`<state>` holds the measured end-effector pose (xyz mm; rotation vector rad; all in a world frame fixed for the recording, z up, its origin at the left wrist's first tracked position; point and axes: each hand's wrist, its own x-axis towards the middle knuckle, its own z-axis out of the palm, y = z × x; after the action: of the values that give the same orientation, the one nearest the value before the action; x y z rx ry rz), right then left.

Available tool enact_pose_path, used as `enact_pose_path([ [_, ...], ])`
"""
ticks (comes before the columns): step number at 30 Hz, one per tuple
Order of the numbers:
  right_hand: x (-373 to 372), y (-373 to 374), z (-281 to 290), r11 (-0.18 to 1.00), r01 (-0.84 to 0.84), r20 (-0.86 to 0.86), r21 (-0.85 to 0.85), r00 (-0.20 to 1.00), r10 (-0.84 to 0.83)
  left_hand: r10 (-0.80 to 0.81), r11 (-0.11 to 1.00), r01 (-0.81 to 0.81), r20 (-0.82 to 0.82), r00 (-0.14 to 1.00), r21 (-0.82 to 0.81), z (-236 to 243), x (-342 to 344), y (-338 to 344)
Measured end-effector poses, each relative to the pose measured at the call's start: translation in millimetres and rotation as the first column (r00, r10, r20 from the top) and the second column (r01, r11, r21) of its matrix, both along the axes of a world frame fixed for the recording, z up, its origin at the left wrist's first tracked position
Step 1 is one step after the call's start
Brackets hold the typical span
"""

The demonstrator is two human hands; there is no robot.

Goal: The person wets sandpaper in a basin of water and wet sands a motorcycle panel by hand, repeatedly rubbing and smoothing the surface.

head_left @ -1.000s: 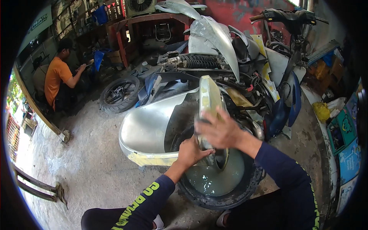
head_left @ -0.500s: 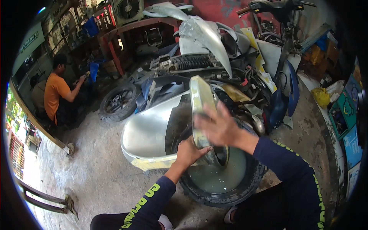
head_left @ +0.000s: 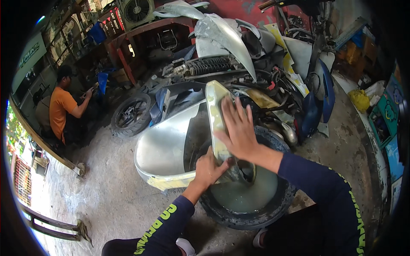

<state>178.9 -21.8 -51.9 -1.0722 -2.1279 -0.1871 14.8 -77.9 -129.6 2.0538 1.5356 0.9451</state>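
A motorcycle body panel [head_left: 217,115], patched white, yellow and grey, stands tilted over a round black basin [head_left: 256,221] of cloudy water [head_left: 245,198]. My left hand [head_left: 209,170] grips its near edge low down, thumb laid across the lower part. Against the panel's right face lies my right hand [head_left: 239,132], flat with fingers stretched out; whether anything is under the palm is hidden. The panel's lower end reaches the water. To the left, a larger silver body panel [head_left: 164,145] with a yellowish rim rests beside and partly over the basin.
Motorcycle parts crowd the far side, including a wheel [head_left: 131,114], a shock absorber spring [head_left: 209,67], a grey fairing [head_left: 230,40] and a blue panel [head_left: 326,96]. A person in an orange shirt [head_left: 64,106] crouches at the left. A yellow bag [head_left: 358,100] lies at the right.
My right hand, blurred before, now lies sharp and flat on the panel, slightly higher up. My left hand keeps its grip. The view has shifted slightly.
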Motion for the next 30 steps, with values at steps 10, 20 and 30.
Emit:
enact_pose_path([
  [10,-14,3,20,0.986,-0.080,-0.070,-0.144,0.995,0.070,-0.030,0.999,0.029,0.045,0.999,0.036,-5,0,-2],
  [20,-34,8,21,0.994,-0.078,-0.130,0.073,0.988,0.087,0.003,0.999,-0.007,0.129,0.992,0.031,-5,6,-1],
  [30,-42,3,18,0.994,-0.089,-0.073,0.064,0.993,0.094,0.006,0.999,-0.009,0.098,0.995,0.033,-8,0,-2],
])
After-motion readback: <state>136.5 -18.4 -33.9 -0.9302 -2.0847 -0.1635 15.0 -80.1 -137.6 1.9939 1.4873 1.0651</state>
